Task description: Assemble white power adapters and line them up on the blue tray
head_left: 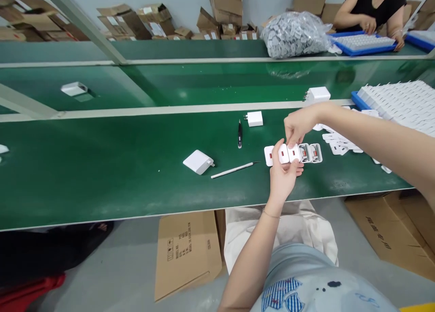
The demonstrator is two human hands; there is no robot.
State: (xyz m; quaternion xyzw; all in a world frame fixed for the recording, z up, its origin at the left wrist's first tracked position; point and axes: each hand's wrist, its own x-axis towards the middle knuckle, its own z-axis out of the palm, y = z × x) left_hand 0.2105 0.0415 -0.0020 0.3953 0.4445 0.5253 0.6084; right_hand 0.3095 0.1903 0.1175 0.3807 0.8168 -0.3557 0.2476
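Several white charger housings stand side by side in a row on the green bench. The charger housing at the left end (268,156) has a white end cap with a red-lined port, like its two neighbours. The two open charger housings (315,153) at the right end show inner parts. My left hand (284,178) wraps its thumb and fingers around the middle of the row. From above, my right hand (299,124) has its fingers closed, fingertips on the top edge of the third housing's end cap (293,154). Part of the second housing is hidden by my left fingers.
Left of the row lie a white pen-like tool (234,170), black tweezers (239,135) and white chargers (197,161). Loose white caps (340,142) spread under my right forearm, beside a full white tray (401,103). Across the bench, a person handles a blue tray (365,51).
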